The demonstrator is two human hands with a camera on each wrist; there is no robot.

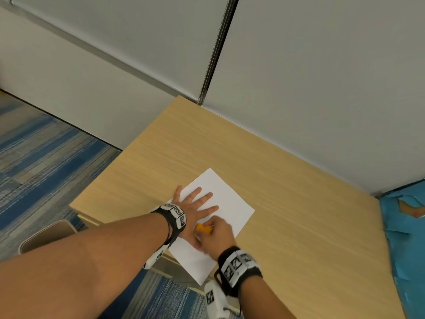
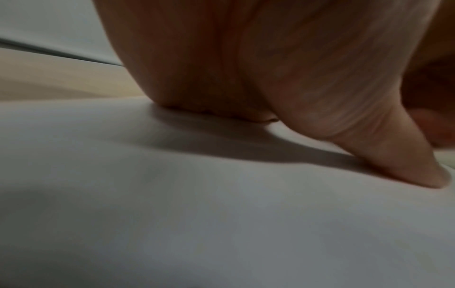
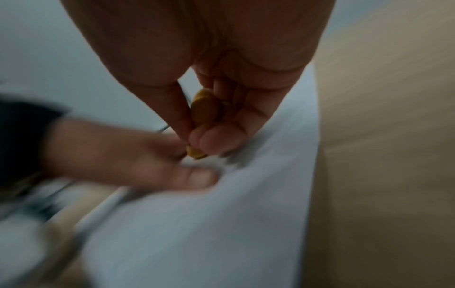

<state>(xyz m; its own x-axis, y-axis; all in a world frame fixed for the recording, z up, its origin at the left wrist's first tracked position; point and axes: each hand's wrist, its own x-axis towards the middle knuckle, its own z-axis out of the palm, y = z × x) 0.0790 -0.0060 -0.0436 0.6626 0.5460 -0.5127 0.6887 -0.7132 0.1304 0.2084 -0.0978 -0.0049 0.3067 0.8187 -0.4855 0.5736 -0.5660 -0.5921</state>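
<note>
A white sheet of paper (image 1: pixel 226 192) lies on the wooden table (image 1: pixel 287 176) near its front edge. My left hand (image 1: pixel 200 201) rests flat on it with fingers spread, and in the left wrist view the palm (image 2: pixel 221 68) presses on the paper (image 2: pixel 197 214). My right hand (image 1: pixel 207 232) sits just beside the left hand's near side and pinches a small orange object (image 1: pixel 203 228). The right wrist view shows the orange object (image 3: pixel 204 109) between my right thumb and fingers, its tip down at the paper (image 3: pixel 221 224) next to the left hand (image 3: pixel 138 161). What the object is stays unclear.
A torn blue sheet (image 1: pixel 402 231) covers the table's right end. Grey wall panels (image 1: pixel 299 77) close off the far side. A chair seat (image 1: pixel 46 237) stands on blue striped carpet (image 1: pixel 46 157) to the left of the table.
</note>
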